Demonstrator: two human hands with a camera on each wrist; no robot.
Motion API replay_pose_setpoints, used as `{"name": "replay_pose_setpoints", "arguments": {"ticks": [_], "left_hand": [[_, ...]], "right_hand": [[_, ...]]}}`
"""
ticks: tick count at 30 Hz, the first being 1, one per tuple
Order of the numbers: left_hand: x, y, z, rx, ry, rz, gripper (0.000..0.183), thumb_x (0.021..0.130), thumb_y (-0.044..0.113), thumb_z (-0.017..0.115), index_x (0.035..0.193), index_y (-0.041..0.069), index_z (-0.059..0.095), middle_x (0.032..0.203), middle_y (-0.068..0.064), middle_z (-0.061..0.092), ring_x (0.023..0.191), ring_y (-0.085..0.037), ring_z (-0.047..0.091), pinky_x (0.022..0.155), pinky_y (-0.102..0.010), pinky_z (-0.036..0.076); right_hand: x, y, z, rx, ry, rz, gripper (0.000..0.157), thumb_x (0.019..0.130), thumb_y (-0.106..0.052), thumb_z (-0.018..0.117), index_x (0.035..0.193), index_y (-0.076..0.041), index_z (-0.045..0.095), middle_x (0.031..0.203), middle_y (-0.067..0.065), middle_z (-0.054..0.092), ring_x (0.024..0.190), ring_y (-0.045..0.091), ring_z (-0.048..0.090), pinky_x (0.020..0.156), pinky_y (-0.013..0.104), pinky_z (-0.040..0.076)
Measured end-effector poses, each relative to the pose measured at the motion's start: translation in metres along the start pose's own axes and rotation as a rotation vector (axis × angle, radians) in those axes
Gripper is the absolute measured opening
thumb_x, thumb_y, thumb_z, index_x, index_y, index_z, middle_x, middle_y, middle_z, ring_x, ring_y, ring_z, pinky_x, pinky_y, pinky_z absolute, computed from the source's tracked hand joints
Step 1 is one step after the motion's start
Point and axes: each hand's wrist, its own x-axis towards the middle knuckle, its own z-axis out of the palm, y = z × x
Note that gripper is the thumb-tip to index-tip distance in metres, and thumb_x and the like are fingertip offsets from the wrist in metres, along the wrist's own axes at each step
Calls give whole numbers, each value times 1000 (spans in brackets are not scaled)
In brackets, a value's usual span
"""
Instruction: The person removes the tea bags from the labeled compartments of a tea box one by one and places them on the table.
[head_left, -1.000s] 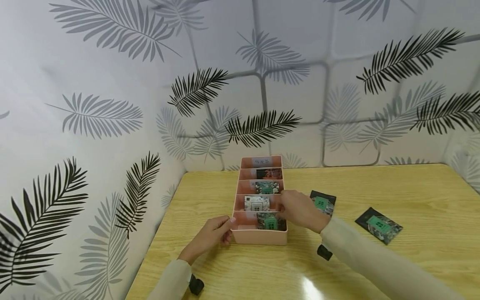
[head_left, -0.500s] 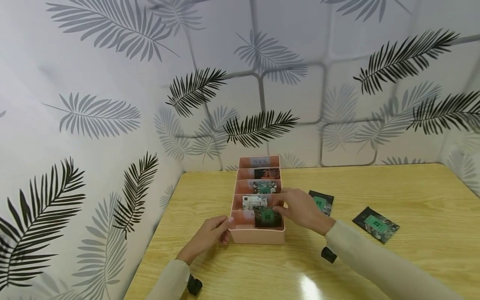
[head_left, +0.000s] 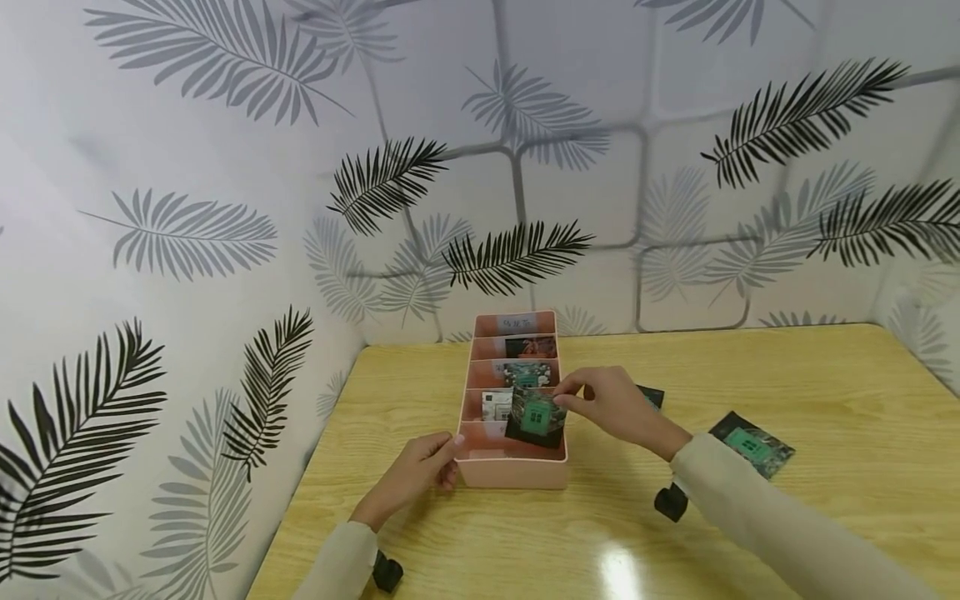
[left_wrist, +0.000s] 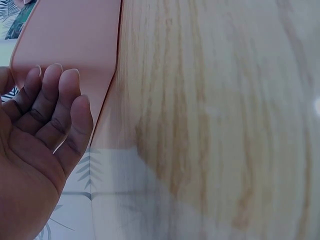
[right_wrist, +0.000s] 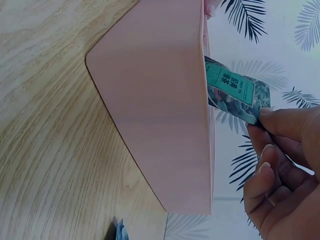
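A pink divided box (head_left: 512, 477) stands on the wooden table. At its front left corner my left hand (head_left: 412, 479) holds on, thumb at the rim; the left wrist view shows curled fingers (left_wrist: 69, 82) against the outer wall. My right hand (head_left: 618, 408) pinches a dark tea sachet with a green label (head_left: 536, 421) between thumb and forefinger, by an upper corner. The sachet hangs tilted over the front compartment. In the right wrist view its lower end is hidden behind the box wall (right_wrist: 150, 100), and the other fingers (right_wrist: 260, 187) are loosely bent.
Behind, the box holds a white sachet (head_left: 495, 406), a green-labelled one (head_left: 527, 375) and a dark red one (head_left: 531, 347). Two dark sachets lie to the right: one sachet (head_left: 750, 446) in full view, another sachet (head_left: 652, 394) partly behind my right hand. A patterned wall (head_left: 420, 192) borders the table.
My right hand has lifted the green-labelled sachet up out of the front compartment, and it now tilts. The left hand stays at the box corner.
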Motion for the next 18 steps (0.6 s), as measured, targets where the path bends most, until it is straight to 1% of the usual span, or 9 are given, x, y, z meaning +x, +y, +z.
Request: {"name": "replay_pose_setpoints", "arguments": {"ticks": [4, 7, 10, 14, 16, 18], "left_hand": [[0, 0, 0, -2, 4, 0, 48, 110, 43, 49, 89, 1, 59, 79, -14, 65, 70, -25, 63, 68, -45, 61], [0, 0, 0, -5, 6, -3, 46, 111, 41, 48, 90, 1, 60, 79, -14, 65, 70, -26, 63, 68, -47, 61], [0, -2, 0, -8, 6, -10, 45, 111, 39, 47, 90, 1, 60, 80, -13, 65, 71, -27, 63, 68, -48, 61], [1, -3, 0, -3, 5, -11, 45, 111, 40, 47, 90, 2, 60, 79, -12, 64, 71, -26, 63, 68, -46, 61], [1, -3, 0, 1, 4, -9, 46, 110, 42, 48, 90, 2, 60, 79, -11, 64, 71, -25, 62, 68, -45, 61], [2, -3, 0, 4, 3, -4, 47, 110, 43, 49, 90, 2, 60, 78, -11, 63, 70, -23, 62, 67, -44, 61]], "right_hand": [[-2, 4, -7, 3, 17, 11, 10, 100, -25, 71, 106, -19, 77, 91, -8, 71, 61, 14, 54, 54, 31, 47], [-3, 7, -12, 8, 40, -4, 11, 101, -25, 71, 106, -18, 76, 90, -7, 70, 60, 12, 54, 53, 31, 47], [-5, 9, -18, 17, 59, -6, 10, 101, -24, 71, 106, -17, 76, 89, -6, 70, 63, 11, 56, 55, 30, 48], [-9, 11, -27, 16, 76, 15, 9, 101, -24, 70, 106, -18, 76, 90, -5, 70, 70, 13, 57, 61, 31, 48], [-12, 14, -31, 17, 87, 34, 10, 102, -25, 69, 106, -19, 76, 90, -5, 70, 71, 15, 57, 62, 31, 48], [-15, 18, -36, 12, 93, 47, 12, 102, -27, 68, 107, -18, 76, 90, -4, 70, 71, 16, 57, 61, 31, 47]]}}
